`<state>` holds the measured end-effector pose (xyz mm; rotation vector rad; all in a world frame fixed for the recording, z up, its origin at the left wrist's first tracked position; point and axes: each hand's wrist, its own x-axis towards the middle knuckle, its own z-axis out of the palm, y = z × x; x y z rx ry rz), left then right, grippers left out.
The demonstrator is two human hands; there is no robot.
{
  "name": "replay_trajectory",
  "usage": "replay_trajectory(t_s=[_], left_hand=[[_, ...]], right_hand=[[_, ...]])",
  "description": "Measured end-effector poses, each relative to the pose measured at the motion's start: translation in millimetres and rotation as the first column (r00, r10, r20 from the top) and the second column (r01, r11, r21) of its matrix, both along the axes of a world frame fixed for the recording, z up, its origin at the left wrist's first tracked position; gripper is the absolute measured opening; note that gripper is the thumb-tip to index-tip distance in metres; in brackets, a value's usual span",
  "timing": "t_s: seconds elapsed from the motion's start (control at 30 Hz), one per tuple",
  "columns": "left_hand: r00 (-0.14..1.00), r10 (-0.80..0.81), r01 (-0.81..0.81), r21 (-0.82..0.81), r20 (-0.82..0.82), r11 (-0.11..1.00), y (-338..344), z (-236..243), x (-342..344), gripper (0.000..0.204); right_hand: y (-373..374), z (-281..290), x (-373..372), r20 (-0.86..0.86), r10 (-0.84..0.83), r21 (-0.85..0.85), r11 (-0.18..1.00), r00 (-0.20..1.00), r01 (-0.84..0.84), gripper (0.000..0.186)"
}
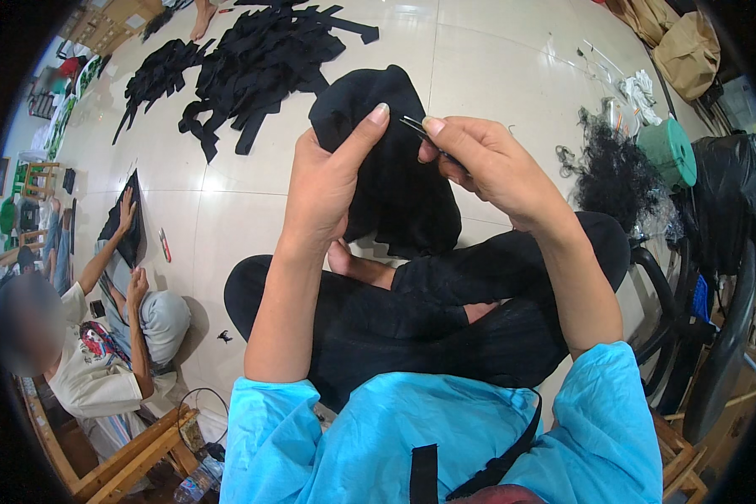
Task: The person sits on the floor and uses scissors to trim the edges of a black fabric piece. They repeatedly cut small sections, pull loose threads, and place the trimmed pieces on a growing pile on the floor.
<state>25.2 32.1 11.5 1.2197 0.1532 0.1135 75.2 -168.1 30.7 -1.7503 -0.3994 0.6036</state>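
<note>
In front of me, a piece of black cloth (403, 193) hangs over my crossed legs. My left hand (319, 176) grips its left upper edge, thumb on top and pointing right. Between the thumb and fingers of my right hand (487, 160) is a small pair of thread snips (412, 125). Their two thin metal tips point left and sit slightly apart, close to the cloth beside my left thumb. Most of the snips' body is hidden inside my right hand.
Heaps of black cloth pieces (265, 71) lie on the tiled floor ahead. At left, another person (101, 361) handles black cloth near a red-handled cutting tool (165, 246). Tangled black threads (617, 164), a green spool (670, 151) and a black bag (731, 189) are at right.
</note>
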Motion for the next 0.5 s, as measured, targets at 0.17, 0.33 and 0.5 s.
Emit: replay_trajectory(t_s=[0.17,0.33,0.5], left_hand=[[1.0,0.015,-0.015,0.027,-0.001,1.0,-1.1,0.7,-0.6,0.034],[1.0,0.004,-0.004,0.042,0.005,0.999,-0.6,-1.0,-0.8,0.034],[1.0,0.005,-0.005,0.009,-0.021,1.0,-2.4,-1.9,-0.7,0.035]], right_hand=[[-1.4,0.3,0.3,-0.021,0.002,-0.008,1.0,1.0,-0.002,0.047],[0.4,-1.2,-0.6,-0.006,-0.01,-0.012,1.0,1.0,0.01,0.046],[2.4,-0.7,-0.6,-0.124,0.003,0.101,0.995,0.992,0.01,0.045]])
